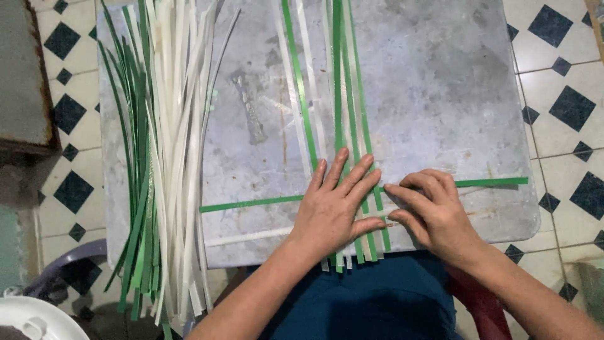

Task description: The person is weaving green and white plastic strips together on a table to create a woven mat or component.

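Left hand (333, 208) lay flat, fingers spread, pinning upright green and white strips (345, 113) to the grey board (440, 94). Right hand (434, 211), fingers curled, pinched the crosswise green strip (251, 203). Weaving step judged underway; seating the crosswise strip calls for steady downward pressure. Loose strip pile (160, 157) lay left.

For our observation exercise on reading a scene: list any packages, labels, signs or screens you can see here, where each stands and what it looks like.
None in view: no package, label, sign or screen.
What shows instead: loose green and white strips on a grey tabletop, with both hands pressing on crossed strips.
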